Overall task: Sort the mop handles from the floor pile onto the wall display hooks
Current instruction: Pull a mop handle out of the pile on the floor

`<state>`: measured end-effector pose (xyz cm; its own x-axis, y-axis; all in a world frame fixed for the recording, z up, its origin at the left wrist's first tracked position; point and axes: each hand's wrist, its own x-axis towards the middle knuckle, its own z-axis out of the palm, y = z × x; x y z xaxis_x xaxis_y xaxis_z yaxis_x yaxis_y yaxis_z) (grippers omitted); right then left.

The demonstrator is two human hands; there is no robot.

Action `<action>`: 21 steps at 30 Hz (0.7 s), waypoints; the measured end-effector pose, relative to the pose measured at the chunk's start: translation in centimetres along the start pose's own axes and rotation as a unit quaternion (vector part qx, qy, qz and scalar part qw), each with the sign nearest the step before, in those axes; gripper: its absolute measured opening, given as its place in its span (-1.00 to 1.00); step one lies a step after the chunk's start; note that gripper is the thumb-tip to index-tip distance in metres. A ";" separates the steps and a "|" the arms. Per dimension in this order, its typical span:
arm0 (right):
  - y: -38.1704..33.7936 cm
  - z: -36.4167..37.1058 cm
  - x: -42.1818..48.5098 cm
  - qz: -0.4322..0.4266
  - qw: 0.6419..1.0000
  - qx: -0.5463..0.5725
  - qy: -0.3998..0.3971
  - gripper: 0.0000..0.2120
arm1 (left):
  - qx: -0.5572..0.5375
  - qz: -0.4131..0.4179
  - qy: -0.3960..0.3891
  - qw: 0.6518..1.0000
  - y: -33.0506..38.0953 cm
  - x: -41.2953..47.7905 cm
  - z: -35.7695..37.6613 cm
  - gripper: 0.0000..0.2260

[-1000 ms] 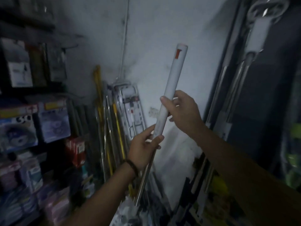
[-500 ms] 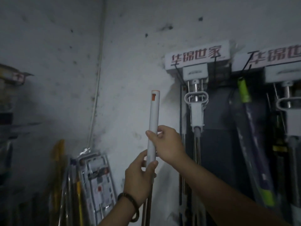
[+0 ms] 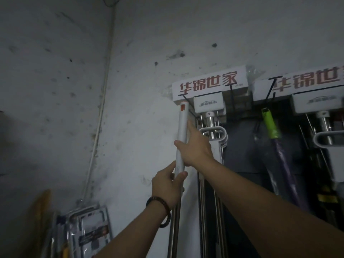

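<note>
We have raised the mop handle (image 3: 181, 138) since half a second ago: its orange-marked tip now sits at the black wire hook (image 3: 184, 98), under the lower left corner of the red-lettered sign (image 3: 208, 84). Our left hand (image 3: 168, 185) wraps the white grip's base. Our right hand (image 3: 195, 146) clasps it higher, forefinger stretched upward.

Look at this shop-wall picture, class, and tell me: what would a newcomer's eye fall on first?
First comes the white mop handle with its orange-marked tip, held upright at centre. The left hand grips it low and the right hand grips it higher, with the tip just under the white sign with red characters. To the right, a green-and-purple handle hangs against the dark display.
</note>
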<state>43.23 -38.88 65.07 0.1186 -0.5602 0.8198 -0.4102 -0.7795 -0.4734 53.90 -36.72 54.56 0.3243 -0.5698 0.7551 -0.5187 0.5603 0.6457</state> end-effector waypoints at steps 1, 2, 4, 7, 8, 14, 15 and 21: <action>0.1 -0.1 0.6 -0.002 1.000 0.001 0.002 -0.21 | 0.002 0.003 -0.001 1.000 0.1 0.6 0.3 -0.78; 0.2 -0.3 1.1 -0.003 1.000 0.003 0.004 -0.20 | 0.003 0.006 0.001 1.000 0.1 1.3 0.6 -0.78; 0.3 -0.5 2.0 -0.006 1.000 0.006 0.005 -0.19 | 0.011 0.011 0.003 1.000 0.2 2.4 1.0 -0.77; 0.3 -0.6 3.2 -0.014 1.000 -0.003 0.001 -0.19 | 0.042 0.019 0.006 0.999 0.3 3.7 1.4 -0.74; 0.2 -0.6 3.5 -0.013 1.000 -0.010 0.000 -0.19 | 0.049 0.018 0.008 0.999 0.3 4.0 1.5 -0.74; 0.6 -0.6 4.0 -0.013 0.994 -0.111 0.000 -0.29 | 0.034 -0.031 -0.010 0.999 -0.3 4.8 2.4 -0.71; 0.6 -0.6 4.1 -0.024 0.989 -0.143 0.006 -0.35 | 0.033 -0.041 -0.010 0.999 -0.5 4.9 2.5 -0.71; 0.9 1.1 3.2 -0.098 0.959 -0.267 -0.009 -0.81 | 0.053 -0.090 -0.017 0.994 -0.9 5.6 3.8 -0.82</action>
<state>44.24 -41.64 66.88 0.2543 -0.4250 0.8687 -0.7817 -0.6192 -0.0741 53.22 -42.73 57.79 0.3933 -0.6765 0.6227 -0.5363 0.3814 0.7530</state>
